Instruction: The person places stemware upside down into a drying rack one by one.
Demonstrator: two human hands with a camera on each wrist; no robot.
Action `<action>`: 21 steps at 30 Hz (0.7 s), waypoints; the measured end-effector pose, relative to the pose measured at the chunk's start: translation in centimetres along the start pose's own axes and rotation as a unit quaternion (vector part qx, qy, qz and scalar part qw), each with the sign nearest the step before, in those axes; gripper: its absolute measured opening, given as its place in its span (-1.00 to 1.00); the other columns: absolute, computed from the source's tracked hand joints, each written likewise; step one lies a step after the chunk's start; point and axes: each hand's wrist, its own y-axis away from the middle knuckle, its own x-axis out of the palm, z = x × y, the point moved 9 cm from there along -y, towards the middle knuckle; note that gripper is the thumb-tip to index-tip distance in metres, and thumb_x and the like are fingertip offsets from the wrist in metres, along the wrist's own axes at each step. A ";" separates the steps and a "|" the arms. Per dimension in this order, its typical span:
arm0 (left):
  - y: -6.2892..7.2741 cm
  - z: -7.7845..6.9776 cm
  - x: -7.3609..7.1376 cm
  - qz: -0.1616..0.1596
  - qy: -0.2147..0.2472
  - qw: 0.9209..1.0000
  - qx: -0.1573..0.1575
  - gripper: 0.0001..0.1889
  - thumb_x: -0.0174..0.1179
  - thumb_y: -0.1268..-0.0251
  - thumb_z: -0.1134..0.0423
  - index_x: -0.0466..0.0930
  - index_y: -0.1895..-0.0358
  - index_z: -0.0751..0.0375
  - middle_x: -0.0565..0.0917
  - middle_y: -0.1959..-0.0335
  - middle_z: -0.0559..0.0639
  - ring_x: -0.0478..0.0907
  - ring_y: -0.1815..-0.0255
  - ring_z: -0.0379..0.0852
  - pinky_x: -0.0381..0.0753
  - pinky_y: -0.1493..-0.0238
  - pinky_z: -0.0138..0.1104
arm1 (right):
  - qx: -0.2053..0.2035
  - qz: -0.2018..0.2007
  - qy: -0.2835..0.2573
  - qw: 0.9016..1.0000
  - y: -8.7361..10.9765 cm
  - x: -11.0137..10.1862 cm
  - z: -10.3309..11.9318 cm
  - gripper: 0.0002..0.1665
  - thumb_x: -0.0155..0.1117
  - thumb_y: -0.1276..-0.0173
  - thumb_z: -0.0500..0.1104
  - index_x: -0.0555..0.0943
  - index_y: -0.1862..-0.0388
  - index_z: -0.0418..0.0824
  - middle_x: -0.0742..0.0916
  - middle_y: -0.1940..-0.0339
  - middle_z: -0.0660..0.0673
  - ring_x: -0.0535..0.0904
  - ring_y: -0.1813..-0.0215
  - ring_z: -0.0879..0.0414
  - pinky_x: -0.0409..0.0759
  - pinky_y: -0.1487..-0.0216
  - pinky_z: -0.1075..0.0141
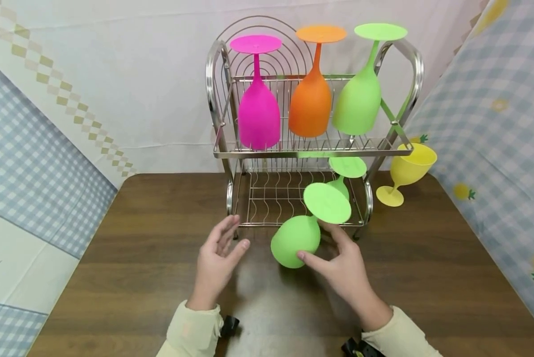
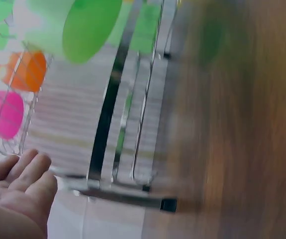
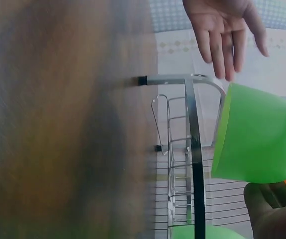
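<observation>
My right hand [image 1: 344,265] grips a green goblet [image 1: 295,242] by its bowl, thumb on the near side. The goblet is tilted, with its round foot up and to the right and its mouth toward the lower left, in front of the rack's lower tier. In the right wrist view the bowl [image 3: 257,134] fills the right side. My left hand [image 1: 217,263] is apart from the goblet, to its left, fingers extended and nothing held. Another green goblet [image 1: 348,167] stands upside down on the lower tier's right side, partly hidden behind the held one's foot.
A two-tier metal dish rack [image 1: 311,154] stands at the back of the wooden table [image 1: 159,297]. Upside down on its upper tier are a magenta goblet [image 1: 259,116], an orange goblet [image 1: 310,104] and a green goblet [image 1: 359,104]. A yellow goblet [image 1: 407,171] stands upright right of the rack.
</observation>
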 end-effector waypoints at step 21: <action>-4.4 2.4 -2.0 -0.129 -0.228 0.964 0.048 -0.63 0.35 -0.31 0.32 0.61 -0.15 0.33 0.72 0.00 0.22 0.71 0.00 0.15 0.72 -0.05 -0.08 | -0.047 0.024 0.130 0.990 -5.8 1.7 1.5 -0.13 0.66 -0.02 -0.08 0.53 -0.33 -0.23 0.65 -0.20 -0.19 0.53 -0.24 -0.12 0.54 -0.25 -0.10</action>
